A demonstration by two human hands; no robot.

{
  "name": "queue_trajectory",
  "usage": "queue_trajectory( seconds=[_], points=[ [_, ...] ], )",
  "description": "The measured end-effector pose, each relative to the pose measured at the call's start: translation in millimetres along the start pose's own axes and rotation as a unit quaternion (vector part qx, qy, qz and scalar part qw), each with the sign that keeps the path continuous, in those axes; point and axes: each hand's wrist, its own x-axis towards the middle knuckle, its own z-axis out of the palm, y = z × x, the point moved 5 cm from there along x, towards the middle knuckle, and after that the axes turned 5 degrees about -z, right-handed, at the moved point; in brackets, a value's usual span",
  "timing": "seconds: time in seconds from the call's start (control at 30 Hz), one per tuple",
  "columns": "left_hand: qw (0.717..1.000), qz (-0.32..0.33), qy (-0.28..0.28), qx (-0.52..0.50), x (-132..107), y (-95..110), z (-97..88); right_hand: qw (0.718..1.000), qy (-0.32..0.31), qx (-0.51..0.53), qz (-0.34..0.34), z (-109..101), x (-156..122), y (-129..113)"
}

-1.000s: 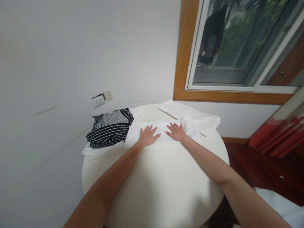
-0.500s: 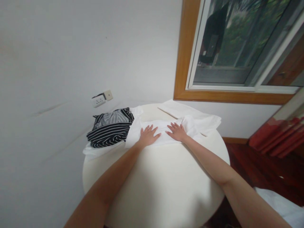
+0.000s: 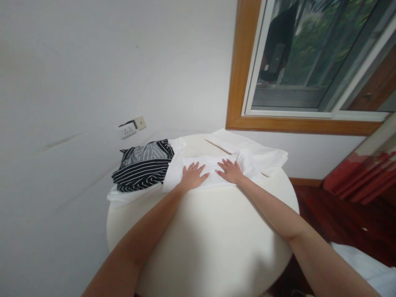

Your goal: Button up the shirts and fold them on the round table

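A white garment [image 3: 210, 163] lies across the far half of the round white table [image 3: 216, 235]; its exact kind I cannot make out. My left hand [image 3: 192, 176] rests flat on its left part with the fingers spread. On its right part lies my right hand [image 3: 229, 171], also flat with fingers apart, beside a bunched fold. Behind and to the right, a white length of cloth [image 3: 260, 150], possibly a sleeve or trouser leg, reaches toward the table's edge. Folded black-and-white striped clothes [image 3: 142, 173] sit at the left, on top of a white cloth [image 3: 133, 197].
The table's far side stands against a white wall with a socket [image 3: 126, 130]. A wood-framed window [image 3: 303, 122] is at the upper right, and a red curtain [image 3: 355, 181] hangs to the right. White fabric [image 3: 365, 264] shows at the lower right, above the dark red floor.
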Motion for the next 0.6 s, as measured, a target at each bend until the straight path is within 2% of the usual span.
queue_trajectory(
  seconds=[0.6],
  points=[
    [1.0,0.0,-0.001,0.002,-2.0,0.7,-2.0,1.0,0.001,-0.008,0.005,3.8,3.3,2.0]
  ],
)
